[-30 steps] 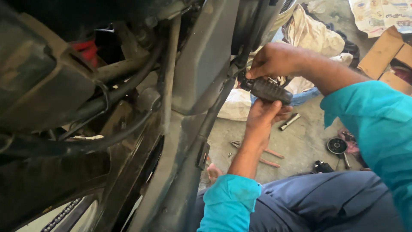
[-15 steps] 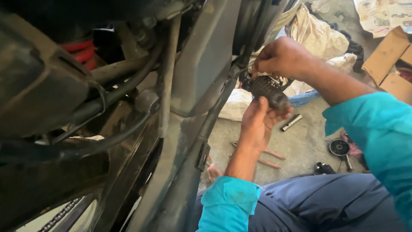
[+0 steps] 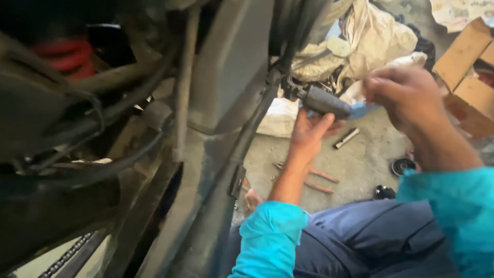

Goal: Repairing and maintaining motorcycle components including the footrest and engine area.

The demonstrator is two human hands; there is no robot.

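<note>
Rubber footpeg (image 3: pixel 326 102) sitting at upper centre, still joined to the frame (image 3: pixel 216 77); left hand (image 3: pixel 309 131) cupping it from below, fingers curled on it; right hand (image 3: pixel 406 95) hovering upper right, blurred, fingers loosely bent, gripping nothing discernible; peg work seemingly unfinished; tools (image 3: pixel 346 138) lying on floor (image 3: pixel 360 164).

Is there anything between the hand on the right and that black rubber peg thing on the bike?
Nothing visible is in the way. The right hand hangs in open air just beside the black rubber footpeg, with only the floor far behind the gap. The left hand already cups the footpeg from underneath.
</note>
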